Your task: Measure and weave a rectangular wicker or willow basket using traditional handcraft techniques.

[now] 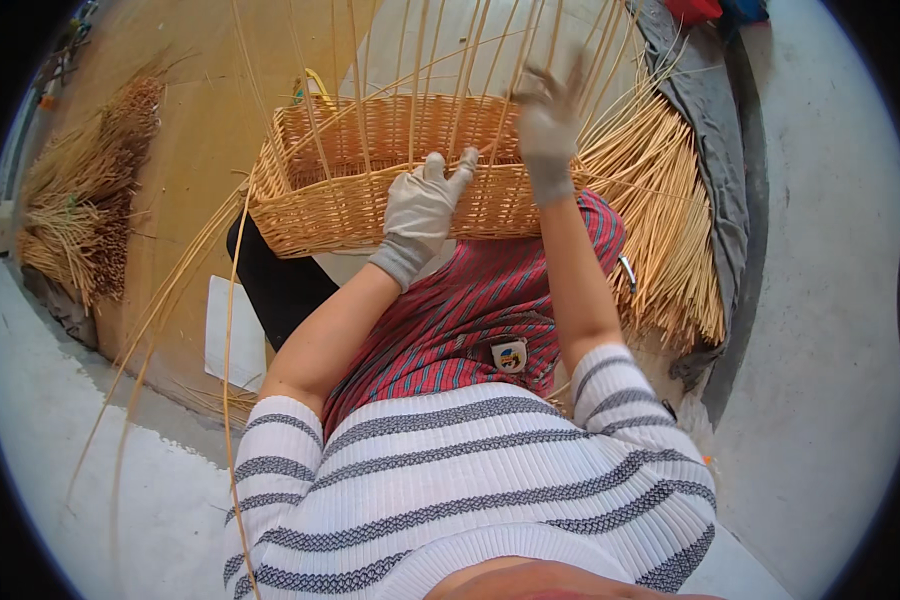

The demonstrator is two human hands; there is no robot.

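Observation:
An unfinished wicker basket [330,212], long and boxy, rests across my lap with thin upright stakes [433,60] rising from its walls. My left hand [422,205], in a pale work glove with a grey cuff, grips the near wall, its fingers closed over the rim. Above the basket's right end is my right hand [550,130], gloved too, raised among the stakes. Motion smears its fingers, so I cannot make out whether it holds a strand. Long loose canes [185,270] trail from the basket's left end toward the floor.
A large bundle of peeled canes [660,210] lies at the right on a grey cloth [715,120]. Darker bundled canes [95,190] lie at the far left. A white flat sheet [232,330] is on the floor by my left leg. Something yellow [317,85] stands behind the basket.

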